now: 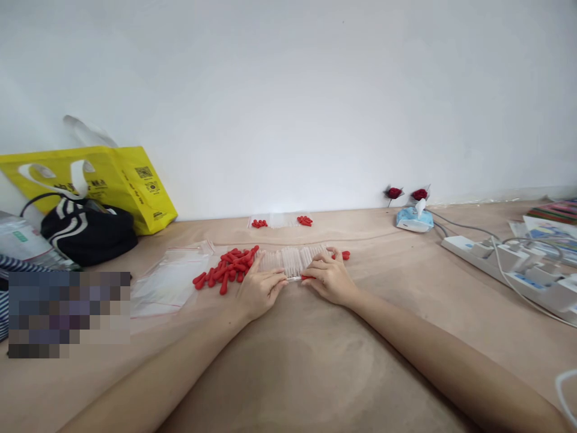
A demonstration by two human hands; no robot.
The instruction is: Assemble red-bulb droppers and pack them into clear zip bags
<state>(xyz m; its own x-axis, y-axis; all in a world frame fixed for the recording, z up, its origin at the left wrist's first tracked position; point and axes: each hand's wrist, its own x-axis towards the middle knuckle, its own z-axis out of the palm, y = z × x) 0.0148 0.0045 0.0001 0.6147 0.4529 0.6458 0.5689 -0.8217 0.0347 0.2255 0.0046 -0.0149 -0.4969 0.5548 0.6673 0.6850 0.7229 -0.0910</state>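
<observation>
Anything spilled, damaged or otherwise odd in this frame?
A pixelated block at the lower left looks odd, hiding whatever lies behind it. Nothing visibly spilled or damaged; the red pieces beside the left hand are simply loosely heaped.

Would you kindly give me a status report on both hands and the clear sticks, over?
Left hand and right hand at either side of the clear sticks. Sticks lined up side by side. Red pieces heaped close by the left hand.

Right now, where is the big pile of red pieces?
In the head view, the red pile lies left of centre, between the clear plastic bags and the left hand.
</observation>
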